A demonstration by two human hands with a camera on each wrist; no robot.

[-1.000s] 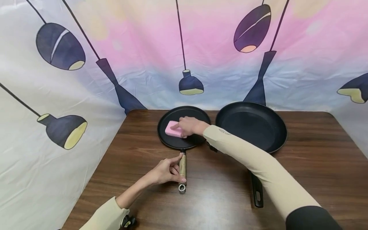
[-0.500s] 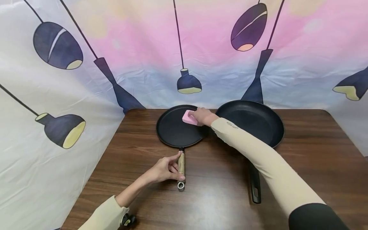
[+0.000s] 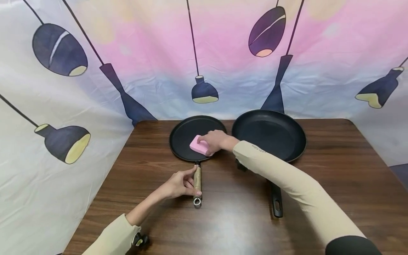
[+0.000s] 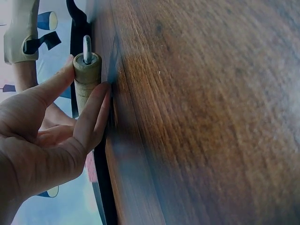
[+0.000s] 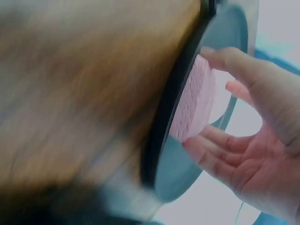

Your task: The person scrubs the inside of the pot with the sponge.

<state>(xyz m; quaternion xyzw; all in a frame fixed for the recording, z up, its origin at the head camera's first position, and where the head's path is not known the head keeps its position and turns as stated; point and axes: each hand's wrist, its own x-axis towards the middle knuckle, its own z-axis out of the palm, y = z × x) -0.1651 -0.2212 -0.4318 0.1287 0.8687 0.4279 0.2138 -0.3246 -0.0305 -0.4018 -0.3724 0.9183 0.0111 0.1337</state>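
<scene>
A flat black pan (image 3: 182, 138) lies at the back of the wooden table, its wood-clad handle (image 3: 197, 180) pointing toward me. My left hand (image 3: 179, 183) pinches that handle between thumb and fingers; the left wrist view shows the handle's end (image 4: 87, 68) with its metal ring. Over the pan, my right hand (image 3: 217, 140) grips a pink sponge (image 3: 198, 145) against the cooking surface. Seen from the right wrist, thumb and fingers hold opposite edges of the sponge (image 5: 193, 101), which sits just inside the pan's rim.
A larger, deeper black frying pan (image 3: 271, 132) stands close to the right, its black handle (image 3: 276, 202) toward me, with my right forearm crossing over it. Behind the wooden table (image 3: 229, 226) hangs a cloth (image 3: 159, 53) printed with lamps.
The sponge has moved with my right hand from the pan's left part to its upper right, then back down toward the lower middle. My left hand keeps its hold on the handle.
</scene>
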